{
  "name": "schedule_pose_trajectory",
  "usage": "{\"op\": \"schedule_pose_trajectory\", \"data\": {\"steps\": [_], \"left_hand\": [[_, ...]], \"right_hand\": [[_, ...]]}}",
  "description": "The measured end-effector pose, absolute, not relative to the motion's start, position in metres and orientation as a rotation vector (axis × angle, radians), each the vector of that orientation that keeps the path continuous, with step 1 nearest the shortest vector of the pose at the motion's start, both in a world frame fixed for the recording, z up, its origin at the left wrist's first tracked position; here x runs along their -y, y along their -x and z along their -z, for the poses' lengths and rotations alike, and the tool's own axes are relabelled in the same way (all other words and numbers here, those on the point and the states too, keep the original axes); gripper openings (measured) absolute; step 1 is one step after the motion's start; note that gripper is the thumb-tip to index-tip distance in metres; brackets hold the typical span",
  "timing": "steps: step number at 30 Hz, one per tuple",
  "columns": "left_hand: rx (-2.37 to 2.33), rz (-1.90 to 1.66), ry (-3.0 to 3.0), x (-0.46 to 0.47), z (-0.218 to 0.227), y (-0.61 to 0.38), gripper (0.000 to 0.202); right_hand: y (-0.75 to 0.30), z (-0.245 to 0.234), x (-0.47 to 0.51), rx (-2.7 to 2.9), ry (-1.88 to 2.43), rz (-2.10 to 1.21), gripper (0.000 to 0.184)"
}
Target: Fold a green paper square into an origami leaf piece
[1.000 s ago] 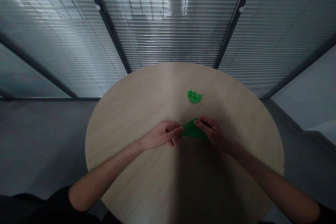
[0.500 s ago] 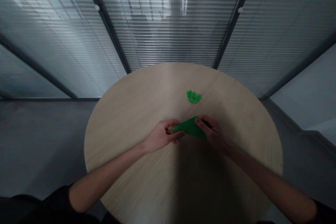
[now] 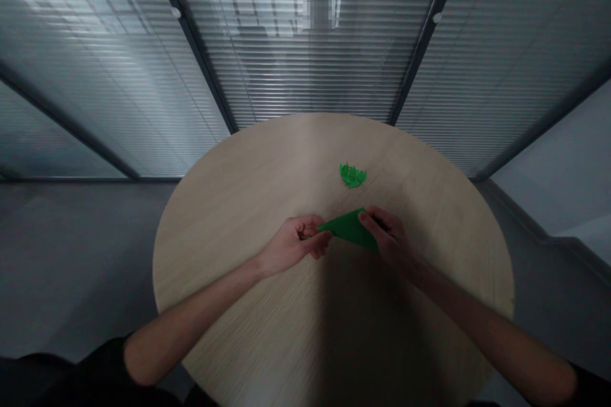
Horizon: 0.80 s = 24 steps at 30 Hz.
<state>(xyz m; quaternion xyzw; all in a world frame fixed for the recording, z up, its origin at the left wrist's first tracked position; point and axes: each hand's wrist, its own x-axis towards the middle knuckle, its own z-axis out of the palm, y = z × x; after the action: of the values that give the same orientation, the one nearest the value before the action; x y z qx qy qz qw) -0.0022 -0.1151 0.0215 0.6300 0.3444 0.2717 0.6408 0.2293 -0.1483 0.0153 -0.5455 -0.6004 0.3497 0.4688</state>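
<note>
A folded piece of green paper (image 3: 350,227), shaped like a long triangle, is held between my hands above the table. My right hand (image 3: 387,238) grips its wide end, thumb on top and the other fingers behind. At the narrow tip, my left hand (image 3: 298,243) pinches the paper between thumb and fingers. Beyond the hands lies a small heap of bright green paper scraps (image 3: 352,175) with jagged edges.
The round wooden table (image 3: 229,203) fills the middle of the view. Behind it stand glass partitions with blinds (image 3: 315,76) and dark frames. A white wall (image 3: 558,159) is at the right, and grey floor (image 3: 86,254) shows at the left.
The green paper and my right hand have shifted slightly right and up. My left fingers sit closer to the tip, so more of the narrow end shows. The scraps have not moved.
</note>
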Motion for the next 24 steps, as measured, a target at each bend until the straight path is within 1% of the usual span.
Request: {"op": "schedule_pose_trajectory", "data": {"steps": [5,10,16,24], "left_hand": [[-0.779,-0.57,-1.379,0.115,-0.021,0.002,0.039],[-0.798,-0.569,-1.384,0.119,-0.027,-0.004,0.048],[-0.843,-0.566,-1.499,0.122,-0.026,-0.008,0.034],[-0.862,-0.522,-1.615,0.123,-0.024,-0.005,0.037]], "right_hand": [[-0.229,-0.016,0.149,1.487,1.323,-0.892,0.043],[-0.224,-0.016,0.151,1.582,1.297,-0.962,0.044],[-0.219,-0.018,0.153,1.681,1.274,-1.025,0.044],[-0.22,-0.022,0.153,1.653,1.268,-1.045,0.039]]}}
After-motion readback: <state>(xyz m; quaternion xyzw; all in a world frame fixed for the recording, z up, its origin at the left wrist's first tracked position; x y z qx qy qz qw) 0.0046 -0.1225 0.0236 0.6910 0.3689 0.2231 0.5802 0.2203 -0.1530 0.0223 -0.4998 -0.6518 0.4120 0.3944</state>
